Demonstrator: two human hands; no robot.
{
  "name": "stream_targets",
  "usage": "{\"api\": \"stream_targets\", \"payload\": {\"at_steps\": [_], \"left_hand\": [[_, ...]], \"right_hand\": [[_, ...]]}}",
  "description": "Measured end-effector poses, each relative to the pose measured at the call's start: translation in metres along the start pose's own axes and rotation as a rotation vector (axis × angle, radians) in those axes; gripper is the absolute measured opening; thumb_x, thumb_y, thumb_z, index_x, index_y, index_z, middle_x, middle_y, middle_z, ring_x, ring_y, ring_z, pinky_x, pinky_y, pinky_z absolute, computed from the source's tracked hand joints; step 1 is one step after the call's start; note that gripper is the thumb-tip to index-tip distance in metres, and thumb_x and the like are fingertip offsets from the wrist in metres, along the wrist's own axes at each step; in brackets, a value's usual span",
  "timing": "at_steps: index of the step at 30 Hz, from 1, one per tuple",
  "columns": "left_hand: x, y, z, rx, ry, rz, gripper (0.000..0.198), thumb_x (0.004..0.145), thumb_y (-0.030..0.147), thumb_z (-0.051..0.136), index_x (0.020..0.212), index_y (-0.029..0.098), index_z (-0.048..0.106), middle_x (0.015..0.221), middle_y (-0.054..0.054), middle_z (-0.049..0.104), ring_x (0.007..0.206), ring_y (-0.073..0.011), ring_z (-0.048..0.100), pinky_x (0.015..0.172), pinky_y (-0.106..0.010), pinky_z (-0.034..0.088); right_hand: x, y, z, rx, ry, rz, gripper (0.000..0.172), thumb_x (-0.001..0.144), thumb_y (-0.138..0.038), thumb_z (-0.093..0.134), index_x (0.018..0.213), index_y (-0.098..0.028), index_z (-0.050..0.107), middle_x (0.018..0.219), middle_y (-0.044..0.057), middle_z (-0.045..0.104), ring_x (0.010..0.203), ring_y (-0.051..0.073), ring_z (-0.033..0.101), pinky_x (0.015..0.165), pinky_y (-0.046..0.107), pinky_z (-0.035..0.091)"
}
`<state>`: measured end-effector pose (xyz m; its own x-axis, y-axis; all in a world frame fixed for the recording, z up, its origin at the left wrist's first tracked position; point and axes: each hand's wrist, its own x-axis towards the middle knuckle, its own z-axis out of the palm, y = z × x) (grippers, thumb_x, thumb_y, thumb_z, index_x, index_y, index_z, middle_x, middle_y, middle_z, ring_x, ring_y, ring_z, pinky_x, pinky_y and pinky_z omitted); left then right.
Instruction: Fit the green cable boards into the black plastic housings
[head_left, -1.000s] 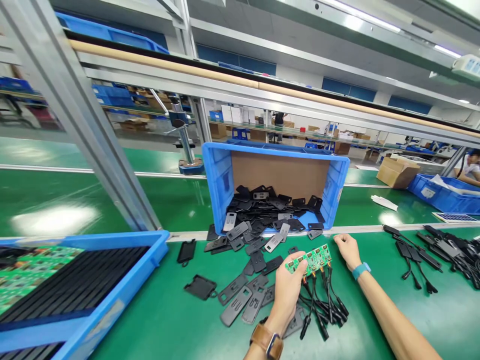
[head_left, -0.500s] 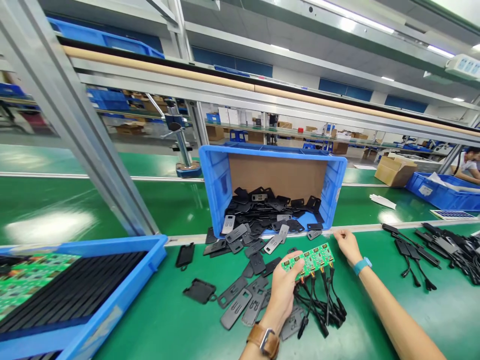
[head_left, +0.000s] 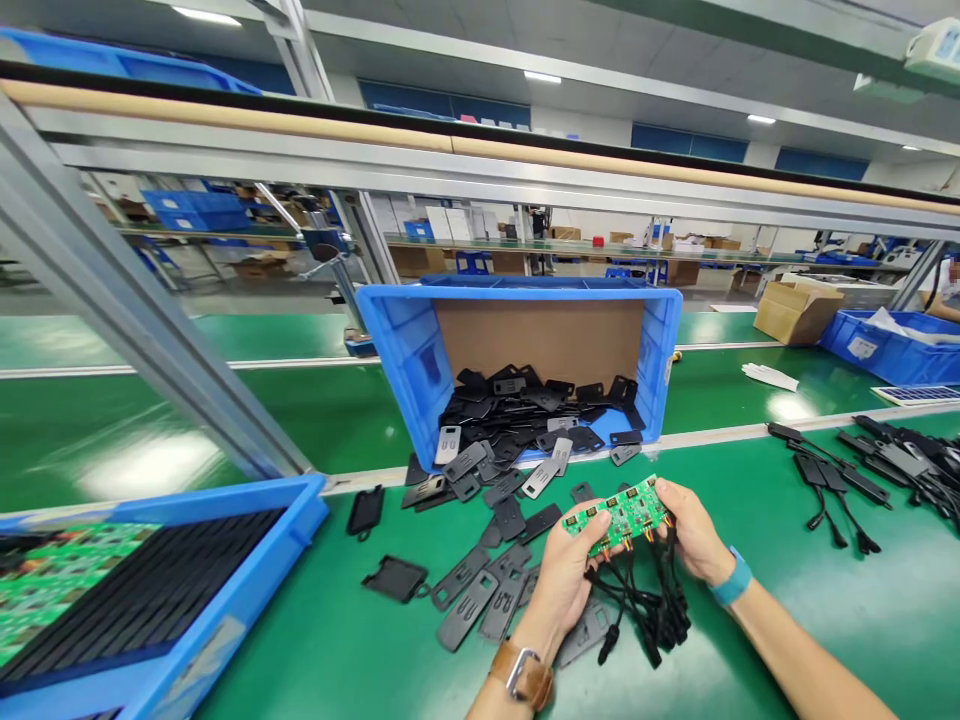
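Note:
A green circuit board panel (head_left: pixel 621 512) with several black cables (head_left: pixel 643 608) hanging from it is held above the green bench. My left hand (head_left: pixel 564 578) grips its left end. My right hand (head_left: pixel 691 535) is closed on its right end. Under and left of the hands lie several loose black and grey plastic cover pieces (head_left: pixel 480 598). Behind them a blue crate (head_left: pixel 405 350) lies tipped on its side, spilling more of the same covers onto the bench.
A blue tray (head_left: pixel 225 610) at the near left holds black slotted dividers and green boards. A slanted metal post (head_left: pixel 142 320) rises at the left. Finished black cabled parts (head_left: pixel 870 480) lie at the right. A cardboard box (head_left: pixel 793 310) and another blue bin (head_left: pixel 885 355) stand on the far belt.
My right hand has come back from the bench near the crate and taken hold of the board's right end. The view has shifted slightly.

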<state>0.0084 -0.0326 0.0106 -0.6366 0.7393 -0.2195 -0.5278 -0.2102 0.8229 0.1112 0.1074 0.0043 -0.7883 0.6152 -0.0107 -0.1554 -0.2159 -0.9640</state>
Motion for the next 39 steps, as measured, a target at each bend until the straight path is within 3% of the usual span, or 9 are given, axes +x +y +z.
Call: {"api": "stream_targets", "payload": {"at_steps": [4,8,13,16,18,22,26,33,39], "left_hand": [[-0.004,-0.007,0.007,-0.021,0.008,-0.002,0.046,0.069,0.035,0.084,0.102,0.013,0.062,0.098,-0.011,0.071,0.080,-0.0213,0.069,0.067,-0.031,0.058],[-0.010,-0.022,0.014,0.049,-0.068,0.006,0.046,0.072,0.039,0.082,0.101,0.017,0.056,0.092,-0.007,0.070,0.080,-0.0205,0.069,0.074,-0.034,0.056],[-0.016,-0.044,0.021,0.219,-0.176,0.115,0.054,0.073,0.037,0.081,0.119,0.018,0.059,0.116,-0.015,0.067,0.110,-0.0263,0.063,0.099,-0.040,0.047],[-0.017,-0.041,0.022,0.297,-0.150,0.247,0.057,0.073,0.034,0.080,0.126,0.021,0.062,0.142,-0.016,0.054,0.135,-0.0295,0.046,0.117,-0.043,0.029],[-0.018,-0.033,0.023,0.278,-0.155,0.277,0.054,0.076,0.038,0.077,0.126,0.021,0.064,0.143,-0.014,0.053,0.137,-0.0291,0.044,0.118,-0.042,0.026],[-0.017,-0.021,0.025,0.169,-0.254,0.208,0.051,0.082,0.050,0.069,0.121,0.016,0.068,0.123,-0.015,0.067,0.116,-0.0294,0.060,0.104,-0.040,0.044],[-0.017,-0.022,0.023,0.233,-0.250,0.208,0.044,0.086,0.050,0.064,0.111,0.015,0.073,0.092,-0.009,0.071,0.086,-0.0235,0.062,0.078,-0.032,0.049],[-0.016,-0.020,0.023,0.072,-0.226,0.150,0.046,0.083,0.048,0.070,0.109,0.011,0.071,0.071,-0.004,0.062,0.062,-0.0134,0.052,0.061,-0.025,0.044],[-0.009,-0.007,0.015,-0.111,-0.086,0.198,0.045,0.077,0.038,0.078,0.114,0.015,0.070,0.111,-0.013,0.070,0.093,-0.0210,0.065,0.087,-0.032,0.050]], "right_hand": [[0.002,-0.007,-0.004,0.157,0.095,0.079,0.049,0.076,-0.064,0.073,0.076,-0.017,0.061,0.050,-0.005,0.046,0.042,0.008,0.034,0.038,0.021,0.029],[0.008,-0.029,-0.034,0.219,0.195,0.003,0.045,0.079,-0.060,0.071,0.081,-0.017,0.062,0.047,-0.008,0.037,0.041,0.007,0.029,0.038,0.019,0.027],[0.005,-0.059,-0.066,0.232,0.064,0.099,0.036,0.083,-0.053,0.069,0.085,-0.019,0.061,0.050,-0.010,0.029,0.039,0.007,0.015,0.032,0.019,0.016],[-0.002,-0.062,-0.055,0.118,-0.039,0.148,0.038,0.086,-0.057,0.062,0.090,-0.020,0.060,0.050,-0.010,0.028,0.038,0.007,0.012,0.031,0.019,0.012],[-0.009,-0.054,-0.036,-0.001,-0.060,0.153,0.045,0.088,-0.064,0.055,0.096,-0.020,0.060,0.049,-0.010,0.031,0.036,0.007,0.015,0.031,0.019,0.014],[-0.021,-0.024,0.006,-0.370,0.016,-0.052,0.051,0.093,-0.065,0.046,0.113,-0.020,0.060,0.055,-0.004,0.049,0.039,0.011,0.041,0.038,0.024,0.035],[-0.028,0.000,0.022,-0.638,0.084,-0.242,0.046,0.099,-0.054,0.040,0.127,-0.022,0.056,0.068,0.001,0.061,0.054,0.018,0.059,0.056,0.031,0.049],[-0.023,0.001,0.021,-0.426,-0.046,-0.023,0.060,0.096,-0.065,0.038,0.133,-0.018,0.047,0.058,-0.003,0.057,0.044,0.015,0.049,0.043,0.026,0.039],[-0.029,0.003,0.028,-0.444,-0.155,-0.127,0.059,0.088,-0.048,0.064,0.134,-0.020,0.040,0.074,-0.004,0.054,0.062,0.014,0.053,0.055,0.024,0.040]]}}
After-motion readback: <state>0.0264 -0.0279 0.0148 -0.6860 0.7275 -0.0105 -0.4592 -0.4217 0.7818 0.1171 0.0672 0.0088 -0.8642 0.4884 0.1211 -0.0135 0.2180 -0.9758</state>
